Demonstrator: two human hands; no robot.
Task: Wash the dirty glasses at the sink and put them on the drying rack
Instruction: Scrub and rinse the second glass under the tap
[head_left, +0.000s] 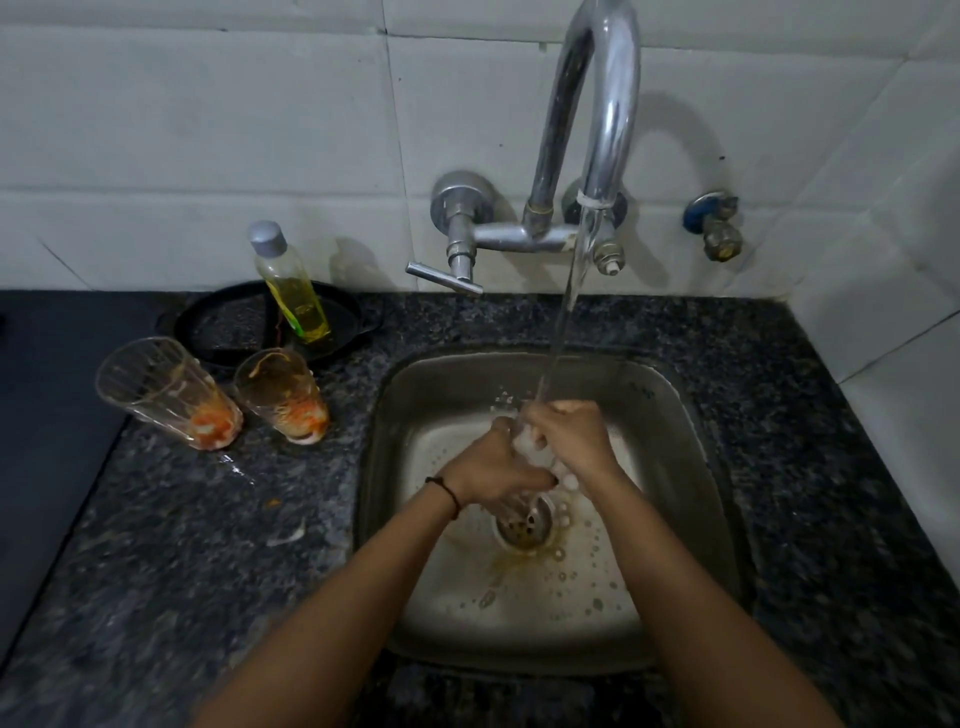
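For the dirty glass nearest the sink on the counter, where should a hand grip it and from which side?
Grip the nearer dirty glass around its mid-wall, coming from the sink side. It stands upright with orange residue at the bottom, the second dirty glass crowds its left and the soap bottle stands behind, so the right flank is probably freest.

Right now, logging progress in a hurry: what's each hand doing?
Left hand: closed around a glass over the sink.
Right hand: closed at the glass's top, under the water stream.

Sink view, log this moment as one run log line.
stage: washing | left hand + right hand: glass under tap stream | two dirty glasses on counter | drying rack: unseen
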